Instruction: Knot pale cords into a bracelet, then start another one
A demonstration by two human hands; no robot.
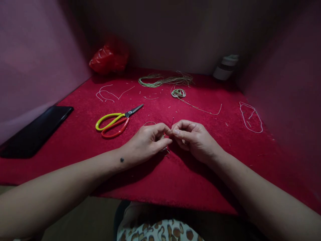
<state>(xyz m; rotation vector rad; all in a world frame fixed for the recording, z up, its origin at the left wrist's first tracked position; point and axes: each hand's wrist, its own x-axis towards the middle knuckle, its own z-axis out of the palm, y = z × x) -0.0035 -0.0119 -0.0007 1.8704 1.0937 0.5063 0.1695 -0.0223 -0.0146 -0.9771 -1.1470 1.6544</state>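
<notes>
Over a red counter [75, 137], my left grip [171, 136] curls around a small cord piece [164, 149], half hidden; my right grip [173, 131] pinches tight beside it, on what I cannot tell. A slackened pinch could let the cord piece slip.

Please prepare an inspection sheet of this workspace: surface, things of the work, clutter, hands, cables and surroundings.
Surface: red tabletop.
Work things: scissors; pale green cord bundle; coiled cord.
Clutter: loose pale strands; white cord loop; tiny scraps.
Hands: left hand and right hand meet at the fingertips; fine work between them too small to tell.
Cables: nothing seen.
Surroundings: black flat object, red plastic bag, white-capped bottle, pinkish side panels.
</notes>
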